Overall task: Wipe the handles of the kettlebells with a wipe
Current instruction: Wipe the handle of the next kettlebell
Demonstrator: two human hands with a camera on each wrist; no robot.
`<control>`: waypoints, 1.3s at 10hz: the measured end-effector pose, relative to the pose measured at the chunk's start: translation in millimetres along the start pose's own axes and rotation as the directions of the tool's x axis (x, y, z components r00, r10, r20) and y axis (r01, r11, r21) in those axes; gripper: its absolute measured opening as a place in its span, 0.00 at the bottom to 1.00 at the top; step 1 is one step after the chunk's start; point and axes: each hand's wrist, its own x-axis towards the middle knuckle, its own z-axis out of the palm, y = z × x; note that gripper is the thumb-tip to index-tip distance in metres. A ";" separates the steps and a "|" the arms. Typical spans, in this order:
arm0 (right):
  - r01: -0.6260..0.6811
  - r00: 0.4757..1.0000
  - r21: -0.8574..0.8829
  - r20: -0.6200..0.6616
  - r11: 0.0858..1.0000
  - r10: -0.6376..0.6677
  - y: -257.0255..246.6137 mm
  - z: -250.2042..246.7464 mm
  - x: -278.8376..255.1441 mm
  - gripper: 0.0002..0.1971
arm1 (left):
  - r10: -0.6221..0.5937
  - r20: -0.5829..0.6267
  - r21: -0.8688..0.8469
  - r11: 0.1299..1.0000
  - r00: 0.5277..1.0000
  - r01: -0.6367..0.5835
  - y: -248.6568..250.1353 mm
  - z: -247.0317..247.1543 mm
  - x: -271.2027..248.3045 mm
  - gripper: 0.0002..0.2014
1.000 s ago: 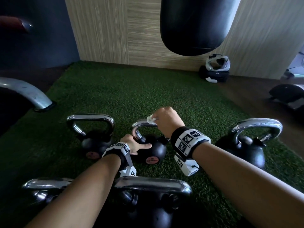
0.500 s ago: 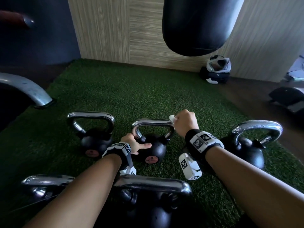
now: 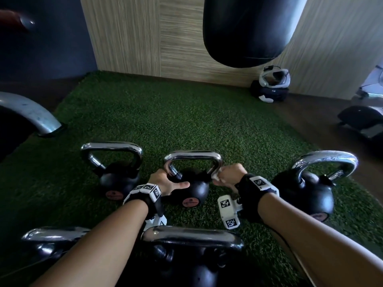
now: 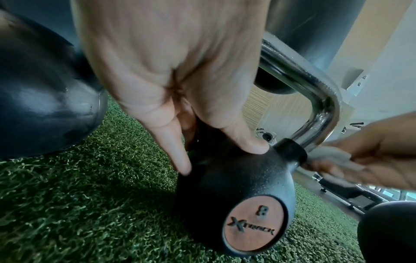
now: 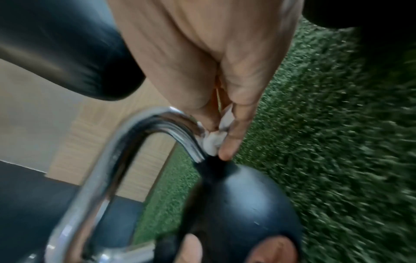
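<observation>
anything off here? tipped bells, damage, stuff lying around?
Nothing stands out. The kettlebells in view stand upright on the turf. The left hand rests on the middle kettlebell; the right hand pinches the wipe against its chrome handle. No visible damage or spill.

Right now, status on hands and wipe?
Left hand steadies middle kettlebell. Right hand holds wipe low on handle, right side. Nothing blocking.

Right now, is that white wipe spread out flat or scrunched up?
Scrunched up. The wipe is a crumpled wad pinched in the right hand, pressed against the chrome handle near its base.
</observation>
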 end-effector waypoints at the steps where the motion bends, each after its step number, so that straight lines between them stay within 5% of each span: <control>1: -0.011 0.997 0.147 0.082 0.989 -0.001 10.3 -0.2 3.9 0.12 | -0.042 0.062 0.104 0.994 0.997 0.035 11.2 -6.6 -0.3 0.54; 2: -0.017 0.998 0.047 0.055 0.999 0.014 0.8 -22.6 -0.6 0.06 | -0.101 0.293 0.119 0.991 0.951 0.068 33.2 -28.3 -28.0 0.14; 3: 0.090 0.996 -0.108 0.007 0.990 -0.090 -22.2 -58.3 -14.4 0.08 | -0.085 0.241 0.044 0.996 0.967 0.077 40.5 -74.7 -26.3 0.07; 4: 0.198 0.980 -0.026 0.041 0.980 -0.197 -46.4 -86.8 -29.6 0.14 | 0.009 -0.078 -0.080 0.997 0.997 -0.015 64.5 -115.8 -38.8 0.09; 5: 0.342 0.938 -0.046 0.078 0.939 -0.338 -63.8 -100.4 -44.9 0.14 | 0.142 -0.120 -0.311 0.935 0.983 -0.173 105.5 -133.2 -65.3 0.04; 7: 0.435 0.881 0.212 0.100 0.875 -0.463 -66.2 -86.9 -66.6 0.12 | 0.287 0.163 -0.476 0.861 0.944 -0.180 148.8 -101.5 -102.4 0.15; 8: 0.446 0.887 0.314 -0.029 0.838 -0.461 -65.6 -61.9 -63.7 0.12 | 0.281 0.205 -0.544 0.829 0.938 -0.129 154.4 -82.4 -106.7 0.13; 9: 0.479 0.875 0.410 -0.161 0.776 -0.456 -65.2 -45.7 -59.5 0.12 | 0.281 0.154 -0.617 0.776 0.947 -0.130 156.9 -74.2 -107.9 0.10; 11: 0.434 0.869 0.594 -0.078 0.677 -0.488 -72.9 -41.5 -58.9 0.11 | 0.253 0.113 -0.709 0.698 0.961 -0.100 159.9 -73.6 -98.7 0.05; 12: 0.458 0.886 0.516 -0.192 0.724 -0.422 -55.8 -51.0 -41.3 0.12 | 0.302 -0.035 -0.513 0.813 0.953 -0.276 152.0 -81.7 -82.9 0.03; 13: 0.251 0.913 0.146 -0.365 0.957 -0.184 -17.7 -53.3 -15.4 0.08 | 0.516 -0.247 0.015 0.848 0.820 -0.530 138.6 -89.2 -74.6 0.02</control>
